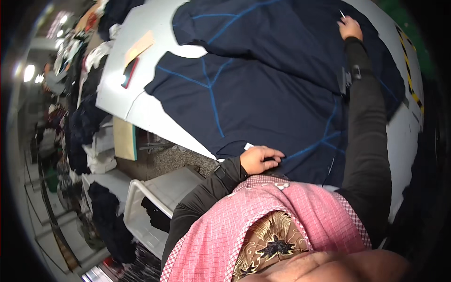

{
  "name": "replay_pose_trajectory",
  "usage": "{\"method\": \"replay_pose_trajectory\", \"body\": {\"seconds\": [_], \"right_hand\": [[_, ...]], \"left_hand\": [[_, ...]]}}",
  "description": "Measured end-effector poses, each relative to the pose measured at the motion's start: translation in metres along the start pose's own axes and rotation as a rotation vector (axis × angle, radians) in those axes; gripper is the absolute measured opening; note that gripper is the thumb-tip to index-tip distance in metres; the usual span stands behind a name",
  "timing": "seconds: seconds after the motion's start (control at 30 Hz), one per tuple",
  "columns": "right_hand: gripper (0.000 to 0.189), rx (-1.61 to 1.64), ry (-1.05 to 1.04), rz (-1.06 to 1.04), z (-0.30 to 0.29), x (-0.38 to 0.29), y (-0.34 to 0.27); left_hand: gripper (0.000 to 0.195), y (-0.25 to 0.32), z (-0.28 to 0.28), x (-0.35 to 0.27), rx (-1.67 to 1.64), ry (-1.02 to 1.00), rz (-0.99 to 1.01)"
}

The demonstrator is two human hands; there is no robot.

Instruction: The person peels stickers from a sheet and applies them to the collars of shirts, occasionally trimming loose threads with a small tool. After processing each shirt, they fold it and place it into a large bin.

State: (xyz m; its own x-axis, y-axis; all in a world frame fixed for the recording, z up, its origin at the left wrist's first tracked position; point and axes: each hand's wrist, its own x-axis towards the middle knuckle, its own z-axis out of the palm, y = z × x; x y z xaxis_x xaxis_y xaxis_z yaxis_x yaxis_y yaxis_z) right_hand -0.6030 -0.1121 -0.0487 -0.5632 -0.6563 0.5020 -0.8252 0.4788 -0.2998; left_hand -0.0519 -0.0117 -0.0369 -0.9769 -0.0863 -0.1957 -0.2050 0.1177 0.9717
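A dark navy garment point(267, 102) with bright blue seam lines lies spread flat before me, its neckline close to my body. On it, near that neckline, rests my left hand point(260, 160), palm down with thumb and fingers slightly apart. A small white label point(248, 146) shows beside this hand. My right hand point(350, 29) reaches far out over a second navy garment piece point(253, 31) with matching blue lines. From its fingers sticks a thin, pale, pointed tool point(342, 13); its lower part is hidden in the hand. A loose thread point(330, 167) lies near the front edge.
The white table point(155, 109) carries a phone-like object point(129, 73) with a red edge and a tan card point(140, 48). Yellow-black tape point(410, 75) marks the right side. Left below stand a white plastic bin point(141, 218) and a foam-like block point(124, 139); cloth heaps point(88, 120) lie beyond.
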Motion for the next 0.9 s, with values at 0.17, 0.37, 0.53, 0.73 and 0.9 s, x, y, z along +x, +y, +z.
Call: {"method": "replay_pose_trajectory", "body": {"seconds": [0.17, 0.37, 0.53, 0.73, 0.9], "right_hand": [[0.022, 0.387, 0.005, 0.045, -0.076, -0.038, -0.079], [0.005, 0.831, -0.323, 0.055, -0.275, -0.244, -0.244], [0.009, 0.632, -0.629, 0.407, -0.243, -0.430, -0.248], [0.012, 0.571, -0.452, 0.449, -0.208, -0.440, -0.241], [0.012, 0.749, -0.540, 0.403, -0.237, -0.408, -0.260]], "left_hand": [[0.035, 0.008, -0.021, -0.018, -0.095, 0.084, -0.049], [0.043, -0.015, -0.097, -0.072, -0.555, 0.283, -0.112], [0.028, -0.028, -0.113, -0.097, -0.955, 0.212, -0.050], [0.027, -0.044, -0.116, -0.053, -0.624, 0.437, -0.456], [0.035, -0.031, -0.127, -0.059, -0.257, 0.592, -0.301]]}}
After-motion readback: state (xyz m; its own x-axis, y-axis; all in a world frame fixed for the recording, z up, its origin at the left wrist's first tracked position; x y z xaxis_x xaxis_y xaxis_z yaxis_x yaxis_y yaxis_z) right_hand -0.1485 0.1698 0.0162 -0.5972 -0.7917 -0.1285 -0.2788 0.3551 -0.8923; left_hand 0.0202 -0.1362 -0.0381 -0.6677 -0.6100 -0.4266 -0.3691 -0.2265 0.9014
